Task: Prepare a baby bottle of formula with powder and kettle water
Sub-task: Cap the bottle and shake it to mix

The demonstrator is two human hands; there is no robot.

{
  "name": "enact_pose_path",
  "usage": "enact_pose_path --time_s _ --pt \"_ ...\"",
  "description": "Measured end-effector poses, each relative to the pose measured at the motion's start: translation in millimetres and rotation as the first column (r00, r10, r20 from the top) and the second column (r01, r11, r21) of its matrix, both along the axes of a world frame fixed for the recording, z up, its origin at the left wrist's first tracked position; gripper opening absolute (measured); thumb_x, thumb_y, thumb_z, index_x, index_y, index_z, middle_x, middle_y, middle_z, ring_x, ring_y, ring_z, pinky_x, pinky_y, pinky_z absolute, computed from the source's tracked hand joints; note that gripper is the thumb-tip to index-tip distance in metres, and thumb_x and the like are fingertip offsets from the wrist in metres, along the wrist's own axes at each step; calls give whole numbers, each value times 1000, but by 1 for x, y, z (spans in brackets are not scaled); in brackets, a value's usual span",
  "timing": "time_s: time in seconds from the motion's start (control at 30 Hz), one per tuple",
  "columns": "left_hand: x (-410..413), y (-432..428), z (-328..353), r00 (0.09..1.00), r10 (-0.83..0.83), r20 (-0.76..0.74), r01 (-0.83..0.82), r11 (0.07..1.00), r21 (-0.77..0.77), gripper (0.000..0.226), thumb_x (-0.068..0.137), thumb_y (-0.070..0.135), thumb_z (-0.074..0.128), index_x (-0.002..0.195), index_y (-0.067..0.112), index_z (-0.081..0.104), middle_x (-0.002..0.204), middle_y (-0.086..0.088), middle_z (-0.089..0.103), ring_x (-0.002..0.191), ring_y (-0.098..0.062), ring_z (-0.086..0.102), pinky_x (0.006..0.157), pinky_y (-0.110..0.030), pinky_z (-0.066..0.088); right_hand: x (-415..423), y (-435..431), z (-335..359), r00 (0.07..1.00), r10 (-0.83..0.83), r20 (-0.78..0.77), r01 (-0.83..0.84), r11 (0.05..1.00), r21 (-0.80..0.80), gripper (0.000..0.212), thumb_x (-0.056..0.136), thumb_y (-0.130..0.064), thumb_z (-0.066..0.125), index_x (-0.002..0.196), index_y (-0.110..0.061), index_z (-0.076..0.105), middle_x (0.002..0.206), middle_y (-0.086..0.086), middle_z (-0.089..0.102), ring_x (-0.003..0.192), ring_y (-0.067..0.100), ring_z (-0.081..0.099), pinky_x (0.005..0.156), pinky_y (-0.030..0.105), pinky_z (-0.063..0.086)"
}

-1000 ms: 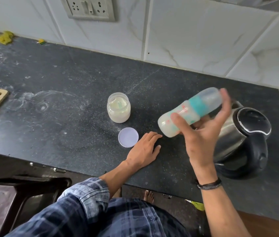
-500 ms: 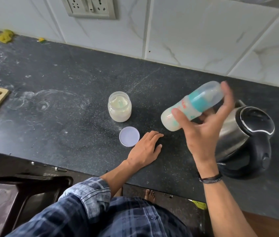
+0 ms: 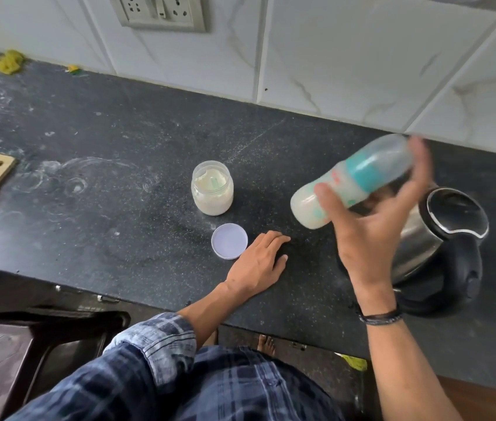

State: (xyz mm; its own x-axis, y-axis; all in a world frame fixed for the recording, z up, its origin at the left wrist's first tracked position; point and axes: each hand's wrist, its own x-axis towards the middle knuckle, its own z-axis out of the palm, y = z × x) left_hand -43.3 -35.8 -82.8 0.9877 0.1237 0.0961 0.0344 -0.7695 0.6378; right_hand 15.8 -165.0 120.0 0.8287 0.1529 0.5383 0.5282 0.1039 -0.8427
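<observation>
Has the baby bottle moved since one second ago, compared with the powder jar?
Yes. The baby bottle, held in the right hand, has shifted slightly up the picture toward the tiled wall and farther from the powder jar, which stays in place.

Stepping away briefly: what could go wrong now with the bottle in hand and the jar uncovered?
1. The right hand holds the tilted translucent baby bottle with a teal band by thumb and fingertips, motion-blurred, beside the steel kettle with a black lid; the bottle may slip or strike it.
2. The clear plastic powder jar stands open, its round pale lid beside it; a knock could spill it.
</observation>
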Motion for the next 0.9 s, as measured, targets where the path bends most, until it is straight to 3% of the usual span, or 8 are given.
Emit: enact_pose_path --time_s 0.03,0.17,0.3,0.43,0.57,0.7,0.83,0.9 --pt "0 0 0 1000 -6 -6 6 1000 -7 44 107 33 51 147 15 50 145 -2 50 131 -17 47 113 -34 41 0 -1 0 1000 1 -2 -1 1000 1 100 78 14 80 151 -6 14 148 8 34 123 9 61 93 35 60" --pt "1 0 4 1000 -5 5 5 1000 -3 43 107 31 51 147 14 51 144 -3 51 130 -17 48 112 -32 39 -8 4 11 991 -100 94 89 990 113 99 78 30 66 142 23 -9 147 16 14 127 -13 50 99 17 51" --pt "0 0 1 1000 -5 -9 5 1000 -9 44 107 34 51 147 16 50 145 -2 51 132 -16 48 114 -34 42 -5 4 -5 1000 10 -6 -10 1000 23 98 79 17 76 150 -2 10 145 -7 38 119 2 61 93 23 56" --pt "1 0 3 1000 -5 -8 5 1000 -9 44 107 33 51 147 15 50 146 -3 51 132 -18 48 113 -34 41 -9 7 2 994 -95 54 90 993 80 100 79 28 67 146 17 -6 143 0 21 127 -10 52 96 17 53" --pt "0 -1 2 1000 0 -7 0 1000 -12 43 106 32 53 146 15 51 144 -3 52 130 -18 49 112 -35 43 -4 3 -6 999 -32 -21 32 999 1 94 80 15 77 148 -4 15 144 -4 36 117 4 62 89 28 58" --pt "1 0 5 1000 -7 1 7 1000 -5 43 107 30 52 146 14 51 144 -4 51 130 -18 48 113 -33 40 -5 5 2 990 -134 40 129 987 100 98 81 23 70 147 14 -3 145 2 23 125 -7 55 95 20 53" --pt "-1 -1 5 1000 -5 -16 4 1000 -13 44 107 31 52 147 15 51 146 -4 51 132 -18 47 114 -33 39 -7 2 -1 999 -33 -27 34 998 45 95 81 14 76 149 -1 12 144 3 39 116 4 63 87 21 56" --pt "0 0 7 1000 -6 -5 6 1000 -12 44 107 31 52 147 14 50 145 -4 51 132 -18 47 113 -32 38 -11 5 8 995 -102 14 99 986 131 95 81 22 70 147 13 1 143 1 28 121 -5 58 91 19 55"
